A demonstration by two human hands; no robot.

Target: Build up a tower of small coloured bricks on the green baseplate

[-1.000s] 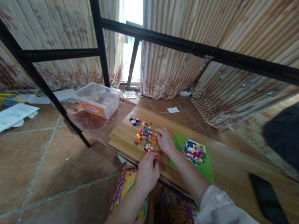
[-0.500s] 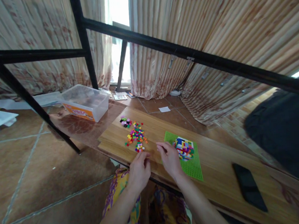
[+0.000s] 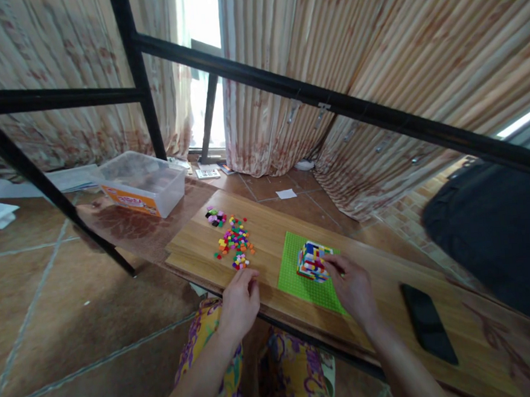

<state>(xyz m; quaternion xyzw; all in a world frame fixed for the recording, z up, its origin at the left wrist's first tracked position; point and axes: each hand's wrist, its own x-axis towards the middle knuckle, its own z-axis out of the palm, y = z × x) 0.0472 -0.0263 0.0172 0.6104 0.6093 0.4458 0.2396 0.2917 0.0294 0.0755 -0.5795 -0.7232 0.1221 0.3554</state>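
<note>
A multicoloured block of stacked toy bricks [image 3: 309, 263] stands on a green studded baseplate [image 3: 292, 273]. At the right side of that block is my right hand [image 3: 353, 284], its thumb and fingertips pinched together. Whatever it pinches is too small to name. My left hand [image 3: 241, 300] rests near the table's front edge, just below a small group of loose bricks [image 3: 241, 261]. Its fingers are curled closed, and their contents are hidden. Beyond it lies a larger scatter of loose bricks [image 3: 235, 239], with a pink and black cluster [image 3: 215, 216] behind.
A black phone [image 3: 428, 323] lies on the wooden board [image 3: 383, 329] to the right. A clear plastic box [image 3: 141, 183] with an orange label sits at the far left. Black metal bars [image 3: 247, 73] cross in front of the curtains. A dark bulky object [image 3: 494, 237] stands at right.
My right hand has moved right, from the left of the brick block to its right side. My left hand stays near the loose bricks. The view has shifted slightly.
</note>
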